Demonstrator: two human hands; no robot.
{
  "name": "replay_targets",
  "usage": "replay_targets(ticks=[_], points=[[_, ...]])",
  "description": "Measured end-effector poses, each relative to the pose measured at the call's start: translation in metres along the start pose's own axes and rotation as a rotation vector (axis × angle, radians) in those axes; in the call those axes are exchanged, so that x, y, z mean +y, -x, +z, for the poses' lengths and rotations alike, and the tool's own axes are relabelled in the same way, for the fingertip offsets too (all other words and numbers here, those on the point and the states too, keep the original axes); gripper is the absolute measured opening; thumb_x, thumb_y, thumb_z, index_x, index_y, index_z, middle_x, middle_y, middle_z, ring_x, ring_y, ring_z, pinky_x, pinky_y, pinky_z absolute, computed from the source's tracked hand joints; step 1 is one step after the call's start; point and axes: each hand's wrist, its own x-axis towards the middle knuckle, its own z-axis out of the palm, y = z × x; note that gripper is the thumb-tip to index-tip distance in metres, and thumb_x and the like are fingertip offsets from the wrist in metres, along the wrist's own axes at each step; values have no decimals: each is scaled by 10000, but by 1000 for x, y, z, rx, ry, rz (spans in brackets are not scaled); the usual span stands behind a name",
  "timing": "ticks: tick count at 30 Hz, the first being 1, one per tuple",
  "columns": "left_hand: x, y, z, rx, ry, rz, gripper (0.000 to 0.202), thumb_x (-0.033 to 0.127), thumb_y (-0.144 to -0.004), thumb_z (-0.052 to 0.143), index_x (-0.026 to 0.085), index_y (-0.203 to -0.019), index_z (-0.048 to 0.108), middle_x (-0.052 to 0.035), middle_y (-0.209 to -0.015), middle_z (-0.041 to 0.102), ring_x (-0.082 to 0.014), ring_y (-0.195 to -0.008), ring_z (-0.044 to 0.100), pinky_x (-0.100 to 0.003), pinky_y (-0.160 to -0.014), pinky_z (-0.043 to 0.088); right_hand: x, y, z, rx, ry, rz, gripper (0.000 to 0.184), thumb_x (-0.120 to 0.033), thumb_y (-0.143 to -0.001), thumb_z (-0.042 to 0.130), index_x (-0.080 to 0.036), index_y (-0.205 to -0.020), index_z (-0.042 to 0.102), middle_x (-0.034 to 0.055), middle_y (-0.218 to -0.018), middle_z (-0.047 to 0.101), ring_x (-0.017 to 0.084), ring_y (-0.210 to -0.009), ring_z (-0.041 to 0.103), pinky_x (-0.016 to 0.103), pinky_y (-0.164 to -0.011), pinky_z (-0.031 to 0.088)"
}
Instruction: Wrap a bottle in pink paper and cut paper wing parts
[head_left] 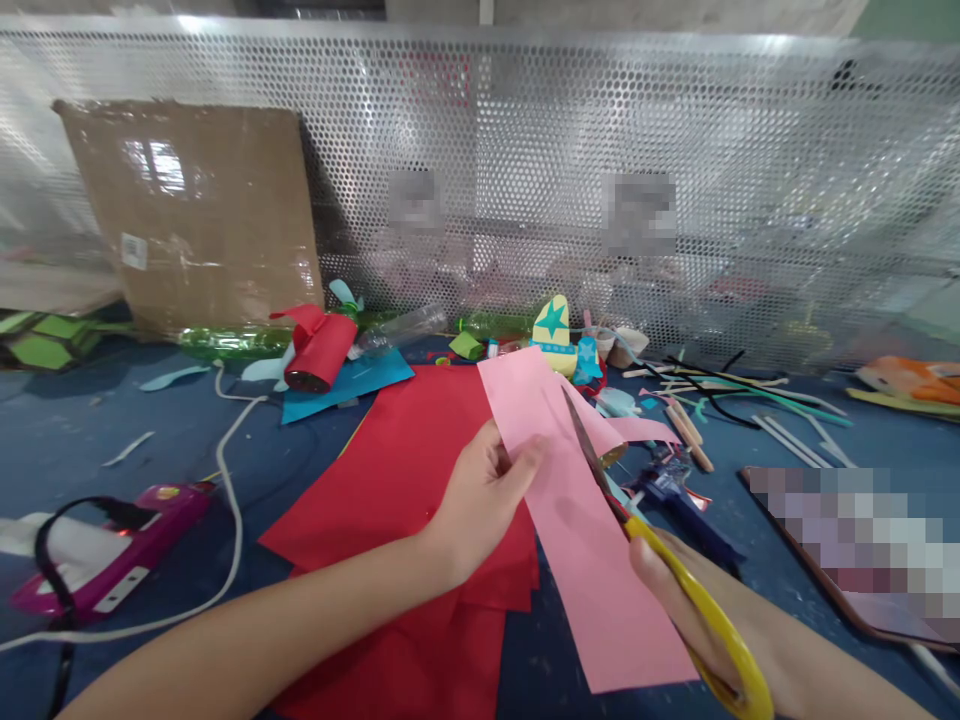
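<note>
A long strip of pink paper is pinched by its left edge between the thumb and fingers of my left hand. My right hand grips yellow-handled scissors, whose dark blades lie across the upper right part of the strip. Whether the blades are parted is hard to make out. Several sheets of red paper lie beneath my left hand. Behind the strip, a pink-wrapped piece is partly hidden.
A magenta power strip with a white cable lies left. A blue glue gun and a phone-like device are right. At the back are bottles, a red paper-wrapped roll, a cardboard sheet and a perforated metal panel.
</note>
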Motion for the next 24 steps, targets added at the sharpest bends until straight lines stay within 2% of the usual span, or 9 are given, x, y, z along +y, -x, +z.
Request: replay_targets(ticks=[3, 7, 11, 15, 24], points=[[1, 0, 0, 13, -25, 17, 284, 374, -885, 580, 178, -1088, 611, -78, -1133, 705, -217, -1041, 655, -306, -850, 525, 6, -2, 1, -44, 4, -7, 527, -589, -932, 339, -220, -1078, 686, 86, -1054, 739, 292, -994, 685, 411, -881, 567], [0, 0, -1, -4, -8, -2, 307, 394, -885, 581, 186, -1109, 605, -79, -1124, 704, -217, -996, 666, -316, -824, 531, 3, -7, 2, -72, -15, -52, 531, -557, -964, 260, -232, -855, 666, 56, -765, 718, 233, -690, 668, 361, -676, 589], [-1, -1, -1, -7, 22, -22, 349, 420, -875, 593, 196, -1143, 596, -81, -1119, 699, -217, -969, 666, -335, -837, 526, -2, -8, 7, 38, -19, -58, 547, -602, -944, 284, -223, -907, 678, 63, -735, 702, 245, -693, 661, 360, -653, 575], [0, -1, 0, 5, 43, -28, 359, 434, -850, 622, 188, -1111, 608, -85, -1088, 706, -231, -978, 662, -343, -843, 521, -3, -8, 10, 52, -27, -54, 575, -628, -936, 257, -236, -912, 678, -1, -569, 591, 186, -494, 553, 299, -482, 499], [-1, -3, -2, -24, 79, -70, 385, 466, -842, 626, 177, -1095, 596, -89, -1061, 694, -245, -990, 644, -358, -855, 505, -1, -10, 15, 69, -63, -26, 658, -727, -891, 228, -222, -790, 638, 8, -577, 582, 193, -528, 535, 290, -471, 442]])
